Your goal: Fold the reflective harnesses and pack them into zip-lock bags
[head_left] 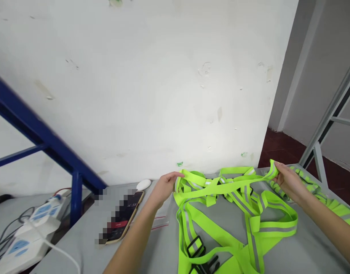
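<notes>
A neon yellow-green reflective harness (220, 190) with grey stripes spreads over the grey tabletop in front of me. My left hand (165, 189) pinches one strap at its left side, near the wall. At the right, my right hand (287, 182) grips the raised end of a strap between thumb and fingers. Between both hands a wide band runs slightly lifted above the other straps. Black plastic buckles (202, 255) lie on the near part of the harness. Its lowest part is cut off by the frame.
Left of the harness lie a phone (126, 217), a white round object (143, 185) and a clear plastic bag (160, 220). White power strips (34, 232) with cables sit farther left, beyond a blue metal frame (76, 198). More reflective straps (326, 198) are piled at the right edge. A white wall (163, 95) backs the table.
</notes>
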Tool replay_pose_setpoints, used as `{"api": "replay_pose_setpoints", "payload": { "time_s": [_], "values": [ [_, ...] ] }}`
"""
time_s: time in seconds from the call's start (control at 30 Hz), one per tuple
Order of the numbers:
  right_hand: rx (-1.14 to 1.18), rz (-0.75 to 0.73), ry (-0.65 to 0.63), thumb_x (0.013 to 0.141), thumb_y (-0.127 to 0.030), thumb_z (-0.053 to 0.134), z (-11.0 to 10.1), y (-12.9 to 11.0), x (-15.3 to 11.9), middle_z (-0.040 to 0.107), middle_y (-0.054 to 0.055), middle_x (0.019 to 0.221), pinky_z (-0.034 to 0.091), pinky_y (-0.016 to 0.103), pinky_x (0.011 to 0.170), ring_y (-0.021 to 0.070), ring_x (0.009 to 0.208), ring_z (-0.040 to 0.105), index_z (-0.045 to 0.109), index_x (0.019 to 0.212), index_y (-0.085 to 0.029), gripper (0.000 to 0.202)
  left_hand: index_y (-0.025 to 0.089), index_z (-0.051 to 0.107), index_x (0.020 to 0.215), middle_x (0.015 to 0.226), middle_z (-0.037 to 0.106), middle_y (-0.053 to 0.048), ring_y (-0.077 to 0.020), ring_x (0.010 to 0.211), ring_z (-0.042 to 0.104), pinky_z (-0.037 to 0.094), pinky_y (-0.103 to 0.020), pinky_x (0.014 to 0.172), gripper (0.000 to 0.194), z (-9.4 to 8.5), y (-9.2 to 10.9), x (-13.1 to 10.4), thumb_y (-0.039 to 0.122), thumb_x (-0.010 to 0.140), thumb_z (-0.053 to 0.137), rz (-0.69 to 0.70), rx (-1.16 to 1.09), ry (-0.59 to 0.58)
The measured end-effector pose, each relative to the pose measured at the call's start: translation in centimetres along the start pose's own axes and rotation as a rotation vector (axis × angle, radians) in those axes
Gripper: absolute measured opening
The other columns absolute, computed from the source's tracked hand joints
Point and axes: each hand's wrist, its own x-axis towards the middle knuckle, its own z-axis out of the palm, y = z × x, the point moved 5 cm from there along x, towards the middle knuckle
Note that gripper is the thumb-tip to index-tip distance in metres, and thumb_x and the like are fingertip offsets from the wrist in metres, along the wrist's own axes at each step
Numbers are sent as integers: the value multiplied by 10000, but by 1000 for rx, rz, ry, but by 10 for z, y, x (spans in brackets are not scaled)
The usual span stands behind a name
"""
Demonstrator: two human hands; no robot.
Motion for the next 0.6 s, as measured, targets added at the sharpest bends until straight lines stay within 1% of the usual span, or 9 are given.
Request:
{"api": "replay_pose_setpoints", "payload": {
  "time_s": [0.1, 0.2, 0.27, 0.33, 0.4, 0.43, 0.5, 0.53, 0.6],
  "values": [
    [-43, 43, -16, 739, -468, 746, 5, 5, -9, 649, -7, 706, 505, 253, 538, 163, 610, 604, 591, 781, -217, 298, 171, 753, 819, 990, 679, -136, -327, 961, 610, 458, -446, 883, 225, 8, -11, 8, 294, 742, 581, 20, 193, 34],
    [-200, 75, -106, 753, -535, 720, 12, 2, -17, 617, -29, 661, 466, 247, 541, 142, 565, 559, 577, 849, -217, 362, 197, 744, 1025, 1401, 484, -156, -414, 1331, 348, 243, -558, 1083, 351, 21, -11, 0, 198, 733, 549, 97, 335, 43],
    [-340, 65, -164, 794, -577, 660, 12, 1, -20, 556, -60, 594, 402, 236, 483, 125, 494, 488, 565, 937, -229, 388, 271, 668, 1198, 1557, 295, -91, -402, 1433, 165, 105, -621, 1114, 509, 35, -4, -17, 126, 741, 497, 225, 504, -65],
    [-499, 10, -218, 833, -587, 607, 9, 2, -20, 489, -77, 553, 340, 234, 449, 122, 457, 422, 564, 1020, -239, 397, 348, 562, 1316, 1593, 230, -26, -374, 1461, 106, 28, -651, 1118, 649, 51, 2, -38, 76, 734, 467, 364, 682, -282],
    [-695, -60, -289, 876, -555, 560, 4, 5, -18, 517, -52, 594, 365, 262, 476, 150, 497, 459, 575, 1098, -249, 379, 385, 477, 1377, 1579, 275, 1, -361, 1461, 136, 29, -658, 1126, 720, 62, 1, -58, 78, 727, 491, 437, 762, -482],
    [-802, -97, -335, 903, -520, 530, 3, 8, -17, 577, -20, 667, 411, 294, 520, 177, 561, 519, 580, 1134, -257, 354, 386, 455, 1390, 1563, 313, -2, -360, 1454, 167, 39, -660, 1129, 719, 64, 0, -63, 99, 734, 514, 455, 770, -526],
    [-1008, -204, -421, 941, -421, 473, 3, 9, -19, 673, 67, 957, 491, 398, 687, 258, 813, 624, 600, 1170, -276, 299, 354, 479, 1373, 1499, 424, -40, -358, 1413, 275, 29, -663, 1130, 638, 64, -2, -66, 155, 771, 550, 488, 773, -499],
    [-1103, -278, -457, 940, -361, 457, 6, 8, -22, 654, 97, 1136, 488, 463, 799, 302, 977, 617, 615, 1170, -279, 291, 331, 525, 1334, 1430, 507, -63, -348, 1365, 360, 8, -664, 1127, 559, 64, -3, -65, 176, 798, 548, 507, 778, -456],
    [-1260, -428, -522, 890, -244, 465, 15, 4, -32, 521, 98, 1396, 372, 574, 1001, 364, 1252, 480, 635, 1174, -279, 333, 294, 637, 1188, 1191, 668, -71, -296, 1190, 540, -36, -648, 1126, 363, 62, -3, -59, 199, 864, 504, 549, 791, -378]
  ]
}}
